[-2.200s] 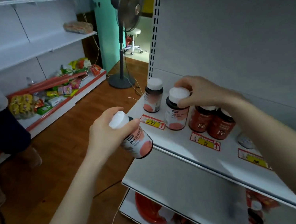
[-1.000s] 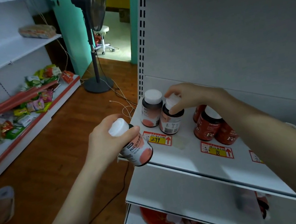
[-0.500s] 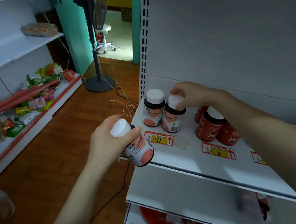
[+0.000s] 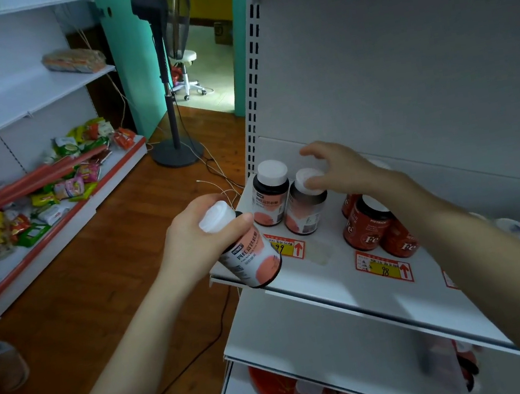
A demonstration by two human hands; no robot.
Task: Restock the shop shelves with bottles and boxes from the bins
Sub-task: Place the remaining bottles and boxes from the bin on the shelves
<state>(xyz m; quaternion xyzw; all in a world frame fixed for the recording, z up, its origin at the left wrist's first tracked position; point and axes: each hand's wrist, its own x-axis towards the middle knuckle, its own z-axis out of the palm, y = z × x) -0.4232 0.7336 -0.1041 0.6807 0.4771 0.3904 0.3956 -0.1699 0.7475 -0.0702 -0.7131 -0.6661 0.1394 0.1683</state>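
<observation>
The right hand [image 4: 342, 167] now opens off the white-capped, pink-labelled dark bottle [image 4: 304, 210], set at 3 o'clock of its twin bottle [image 4: 270, 195].

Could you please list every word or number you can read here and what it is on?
"Fe": on the red bottles.
"98": right price tag.
"99": left price tag, partly behind the held bottle.
Chinese label print and small tag print: too blurred to read.

"Fe" on red bottles [image 4: 366, 231]; "98" on right price tag [image 4: 384, 271]; "99" on left price tag [image 4: 288, 247]
</observation>
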